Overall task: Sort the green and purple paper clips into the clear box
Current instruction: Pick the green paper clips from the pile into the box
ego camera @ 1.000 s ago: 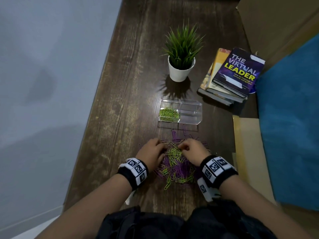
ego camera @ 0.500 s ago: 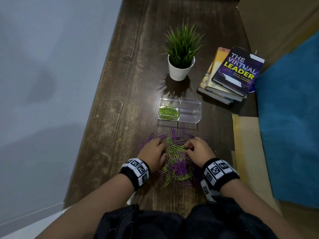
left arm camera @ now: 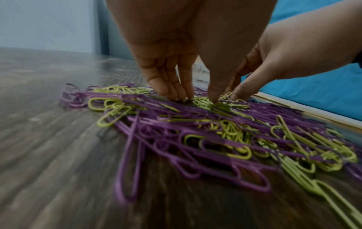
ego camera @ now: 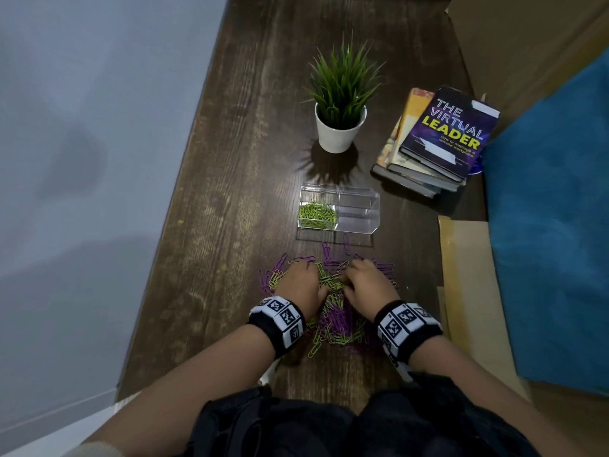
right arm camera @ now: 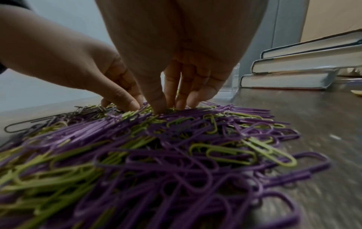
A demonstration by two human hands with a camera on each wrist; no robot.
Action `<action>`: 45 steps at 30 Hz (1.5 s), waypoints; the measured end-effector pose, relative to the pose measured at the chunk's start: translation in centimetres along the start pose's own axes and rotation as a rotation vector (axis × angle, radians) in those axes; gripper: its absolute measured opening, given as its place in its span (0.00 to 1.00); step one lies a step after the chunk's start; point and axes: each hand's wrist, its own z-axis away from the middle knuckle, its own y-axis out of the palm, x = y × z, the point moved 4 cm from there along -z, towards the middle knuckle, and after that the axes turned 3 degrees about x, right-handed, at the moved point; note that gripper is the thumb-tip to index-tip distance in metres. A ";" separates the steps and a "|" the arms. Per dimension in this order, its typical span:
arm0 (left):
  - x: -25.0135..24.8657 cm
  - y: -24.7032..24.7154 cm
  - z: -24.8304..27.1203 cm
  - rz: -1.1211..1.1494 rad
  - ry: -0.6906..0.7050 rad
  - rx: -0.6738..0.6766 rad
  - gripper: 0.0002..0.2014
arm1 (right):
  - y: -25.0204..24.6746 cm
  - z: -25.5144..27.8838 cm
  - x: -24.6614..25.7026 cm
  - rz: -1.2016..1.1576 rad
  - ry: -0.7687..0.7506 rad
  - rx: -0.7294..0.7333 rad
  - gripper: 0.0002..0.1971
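A mixed pile of green and purple paper clips (ego camera: 333,318) lies on the dark wooden table near its front edge. Both hands are on the pile's far part. My left hand (ego camera: 301,285) points its straight fingers (left arm camera: 176,93) and thumb down onto the clips, with a bunch of green clips (left arm camera: 202,101) in the gap between them. My right hand (ego camera: 365,282) has its thumb and bent fingers drawn together, and they pinch green clips (right arm camera: 172,109) at their tips. The clear box (ego camera: 359,222) stands beyond the pile. Its left half holds green clips (ego camera: 316,214); nothing shows in its right half.
A potted plant in a white pot (ego camera: 339,130) stands behind the box. A stack of books (ego camera: 435,143) lies at the back right. A blue cloth (ego camera: 553,225) and cardboard (ego camera: 468,275) border the table's right edge; a wall runs along the left.
Both hands have slid back toward me over the pile and moved closer together, and purple clips now lie spread out beyond and to the left of the fingers.
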 end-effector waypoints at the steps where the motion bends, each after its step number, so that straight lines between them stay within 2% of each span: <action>1: -0.2 0.2 -0.1 0.003 -0.004 0.008 0.18 | 0.0 0.0 0.0 0.002 -0.009 -0.004 0.11; 4: -0.2 0.6 -0.5 0.015 -0.018 0.024 0.14 | 0.0 -0.1 -0.1 -0.014 -0.024 0.000 0.10; 9: 0.1 0.6 -0.9 0.038 0.001 0.053 0.14 | -0.7 -0.3 -0.5 -0.149 0.035 0.000 0.07; 14: 0.7 0.2 -1.1 0.094 0.035 0.061 0.10 | -2.1 -0.3 -1.2 -0.557 0.229 -0.001 0.04; 18: 1.2 -1.0 -1.1 0.166 0.040 0.006 0.07 | -2.8 -0.5 -1.5 -0.835 0.299 0.028 0.06; 22: 1.5 -1.4 -1.3 0.202 0.065 -0.014 0.14 | -3.4 -0.9 -1.4 -1.131 0.352 0.063 0.06; 24: 1.5 -1.4 -1.5 0.188 0.087 0.006 0.16 | -3.4 -1.1 -1.2 -1.207 0.369 0.078 0.05; 32: 1.0 -1.3 -1.6 -0.072 0.180 -0.003 0.09 | -4.7 -2.0 -0.6 -1.209 0.315 0.125 0.03; 36: 0.3 -1.0 -1.6 -0.241 0.229 0.072 0.14 | -6.5 -3.1 0.4 -1.222 0.293 0.109 0.03; 39: 0.0 -1.2 -1.2 -0.310 0.270 0.057 0.20 | -8.2 -4.6 1.2 -1.222 0.283 0.052 0.04; 41: 0.3 -1.0 -1.0 -0.288 0.263 0.121 0.23 | -9.1 -6.1 1.6 -1.161 0.268 -0.004 0.04; 45: 0.9 -1.0 -0.5 -0.277 0.267 0.111 0.19 | -9.6 -9.1 2.1 -0.913 0.251 -0.126 0.06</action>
